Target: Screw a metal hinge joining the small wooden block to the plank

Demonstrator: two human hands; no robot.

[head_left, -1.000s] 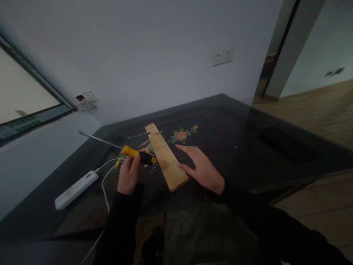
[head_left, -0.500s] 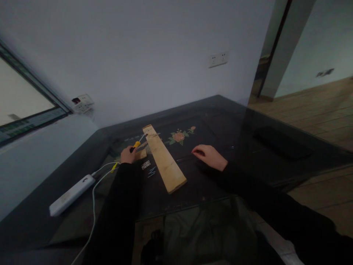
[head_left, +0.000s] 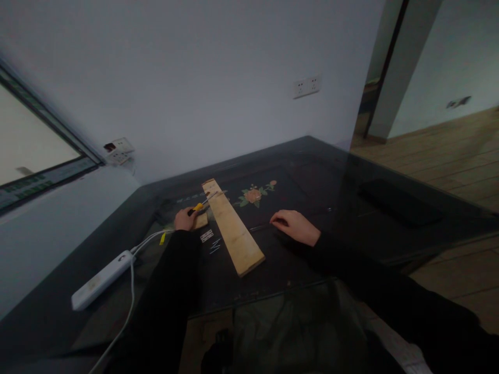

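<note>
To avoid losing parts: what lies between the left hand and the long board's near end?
Head view: a small wooden piece, hinge-like plates and thin metal pins lie between the left hand and the long board.

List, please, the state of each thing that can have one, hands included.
Left hand: closed, gripping the screwdriver.
Right hand: fingers curled, nothing visibly held.
Screwdriver: shaft over the long board.
Long board: lying flat.
Small wooden piece: lying flat.
Hinge-like piece: lying flat.
Screws or nails: lying loose.
Power strip: cable attached.
Right wall socket: no plug inserted.
Window-side sockets: unclear.
</note>
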